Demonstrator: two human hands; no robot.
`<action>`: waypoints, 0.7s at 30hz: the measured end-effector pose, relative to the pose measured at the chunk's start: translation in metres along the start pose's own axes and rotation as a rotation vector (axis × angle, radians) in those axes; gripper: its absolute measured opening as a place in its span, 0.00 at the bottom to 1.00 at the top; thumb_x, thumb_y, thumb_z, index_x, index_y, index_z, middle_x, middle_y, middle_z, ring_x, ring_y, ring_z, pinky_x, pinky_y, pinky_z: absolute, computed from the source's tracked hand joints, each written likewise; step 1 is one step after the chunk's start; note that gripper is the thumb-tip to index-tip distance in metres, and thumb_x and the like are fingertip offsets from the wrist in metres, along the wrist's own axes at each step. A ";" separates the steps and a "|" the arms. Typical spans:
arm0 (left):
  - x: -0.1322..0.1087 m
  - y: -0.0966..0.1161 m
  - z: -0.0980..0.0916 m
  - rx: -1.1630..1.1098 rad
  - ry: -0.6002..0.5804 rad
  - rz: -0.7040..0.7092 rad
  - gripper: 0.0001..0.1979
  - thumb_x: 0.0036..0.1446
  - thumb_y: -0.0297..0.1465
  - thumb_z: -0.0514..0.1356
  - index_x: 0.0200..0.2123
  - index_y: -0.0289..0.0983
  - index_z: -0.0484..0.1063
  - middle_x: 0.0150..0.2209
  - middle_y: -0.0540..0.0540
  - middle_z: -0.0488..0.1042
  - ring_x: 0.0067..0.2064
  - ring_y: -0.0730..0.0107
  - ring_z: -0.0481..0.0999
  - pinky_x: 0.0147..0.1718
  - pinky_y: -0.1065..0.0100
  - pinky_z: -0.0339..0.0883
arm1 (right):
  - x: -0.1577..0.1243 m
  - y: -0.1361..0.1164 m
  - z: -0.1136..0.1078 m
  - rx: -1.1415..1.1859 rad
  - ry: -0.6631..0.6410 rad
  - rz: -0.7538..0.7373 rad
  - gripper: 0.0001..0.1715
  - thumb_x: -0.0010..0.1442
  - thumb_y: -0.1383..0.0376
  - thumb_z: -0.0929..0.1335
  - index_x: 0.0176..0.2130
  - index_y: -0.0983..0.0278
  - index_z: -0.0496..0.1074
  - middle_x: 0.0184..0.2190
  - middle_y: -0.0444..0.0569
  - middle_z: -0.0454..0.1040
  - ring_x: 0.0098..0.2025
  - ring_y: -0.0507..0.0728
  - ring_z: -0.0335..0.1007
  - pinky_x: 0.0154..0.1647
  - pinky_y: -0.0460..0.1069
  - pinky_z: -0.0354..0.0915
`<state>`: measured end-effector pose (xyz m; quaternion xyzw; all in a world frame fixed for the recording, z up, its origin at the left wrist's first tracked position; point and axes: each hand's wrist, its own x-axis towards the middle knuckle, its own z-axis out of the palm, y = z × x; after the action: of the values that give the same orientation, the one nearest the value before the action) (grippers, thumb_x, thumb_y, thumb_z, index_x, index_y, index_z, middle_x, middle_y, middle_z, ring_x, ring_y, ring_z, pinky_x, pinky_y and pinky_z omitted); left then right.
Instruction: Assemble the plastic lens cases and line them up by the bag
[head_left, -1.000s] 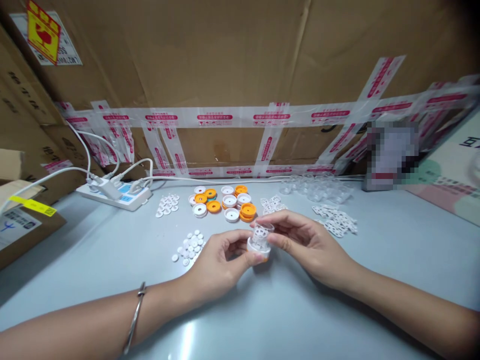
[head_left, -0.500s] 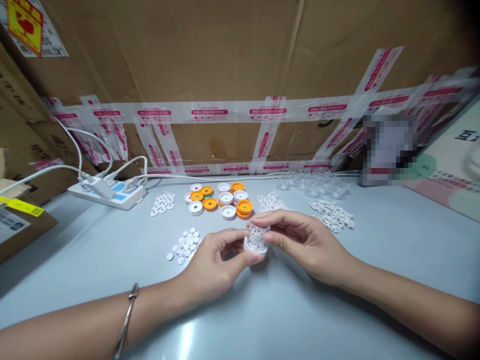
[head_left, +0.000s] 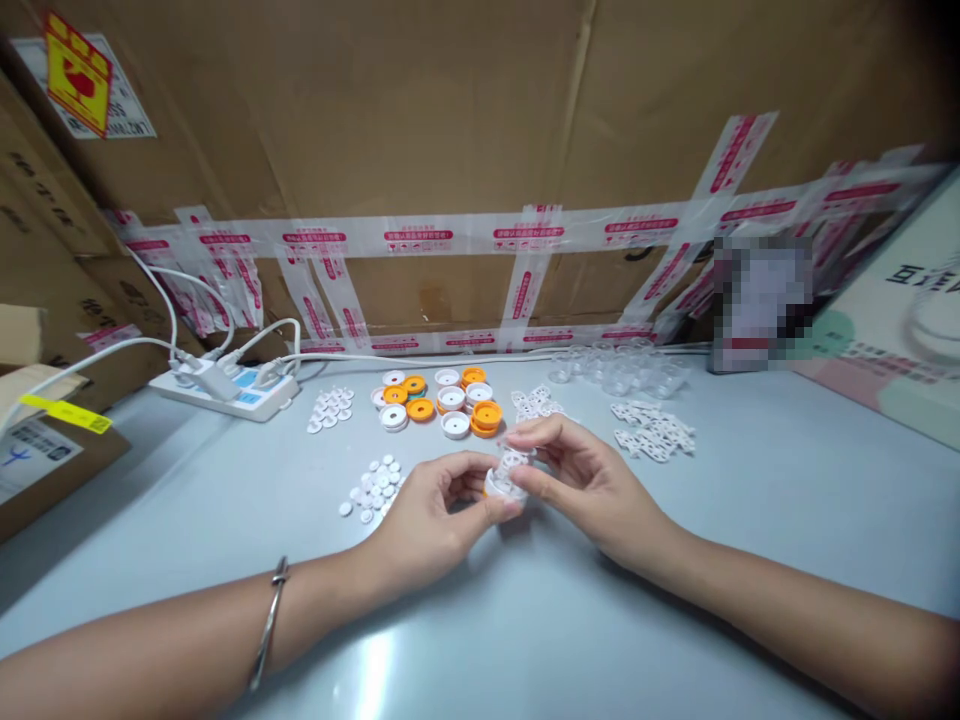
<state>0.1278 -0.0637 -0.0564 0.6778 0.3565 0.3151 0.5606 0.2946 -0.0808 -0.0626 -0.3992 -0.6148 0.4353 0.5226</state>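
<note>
My left hand (head_left: 431,515) and my right hand (head_left: 581,480) meet at the middle of the pale table (head_left: 480,620). Together they pinch a small assembly (head_left: 508,472): a clear plastic cup with a white perforated insert, pressed onto a white and orange cap. The left thumb and fingers grip the cap from the left. The right fingers close over the clear cup from the right and above. A metal bangle (head_left: 268,625) sits on my left wrist.
Behind the hands lie orange and white caps (head_left: 442,398), two heaps of small white discs (head_left: 375,486) (head_left: 331,408), white perforated pieces (head_left: 654,434) (head_left: 534,404) and clear cups (head_left: 616,368). A power strip (head_left: 225,388) with cables is far left. Taped cardboard boxes (head_left: 480,170) wall the back.
The clear cup has been pushed lower onto the cap, so the assembly looks shorter between the fingers. Both hands stayed at about the same spot; the camera shifted slightly.
</note>
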 end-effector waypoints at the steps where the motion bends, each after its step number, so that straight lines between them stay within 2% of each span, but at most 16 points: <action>1: 0.000 0.000 0.000 -0.013 0.001 0.007 0.14 0.49 0.34 0.62 0.38 0.32 0.72 0.31 0.44 0.74 0.34 0.66 0.72 0.37 0.65 0.65 | 0.000 -0.002 0.000 0.046 -0.043 0.020 0.11 0.53 0.57 0.69 0.35 0.58 0.67 0.39 0.47 0.72 0.46 0.56 0.68 0.49 0.53 0.63; 4: -0.001 -0.001 0.000 -0.027 0.007 0.020 0.15 0.49 0.35 0.62 0.38 0.32 0.71 0.33 0.43 0.75 0.36 0.64 0.73 0.38 0.64 0.66 | 0.001 -0.004 0.002 0.107 -0.090 0.070 0.13 0.53 0.56 0.69 0.35 0.59 0.66 0.40 0.48 0.73 0.46 0.56 0.69 0.47 0.53 0.64; 9: -0.003 -0.004 0.000 0.096 0.031 0.037 0.13 0.50 0.33 0.61 0.37 0.31 0.71 0.36 0.42 0.76 0.38 0.63 0.74 0.40 0.64 0.66 | 0.001 0.004 0.008 -0.017 0.093 0.044 0.18 0.46 0.57 0.73 0.29 0.61 0.62 0.34 0.45 0.70 0.41 0.56 0.68 0.43 0.52 0.63; 15: -0.004 -0.007 0.001 0.139 0.064 0.078 0.13 0.50 0.34 0.61 0.37 0.30 0.71 0.38 0.40 0.76 0.39 0.61 0.74 0.40 0.64 0.66 | -0.002 0.005 0.016 0.000 0.022 -0.028 0.17 0.52 0.51 0.67 0.34 0.60 0.64 0.33 0.45 0.73 0.38 0.55 0.70 0.40 0.52 0.65; 21: -0.004 -0.012 0.004 0.184 0.100 0.102 0.14 0.46 0.35 0.65 0.33 0.30 0.73 0.31 0.43 0.76 0.35 0.63 0.74 0.36 0.66 0.65 | -0.003 0.008 0.018 -0.047 0.110 -0.066 0.22 0.41 0.53 0.74 0.29 0.60 0.62 0.27 0.42 0.71 0.32 0.54 0.67 0.36 0.51 0.64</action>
<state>0.1271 -0.0675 -0.0687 0.7271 0.3765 0.3427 0.4606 0.2777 -0.0831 -0.0729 -0.4143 -0.6080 0.3809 0.5601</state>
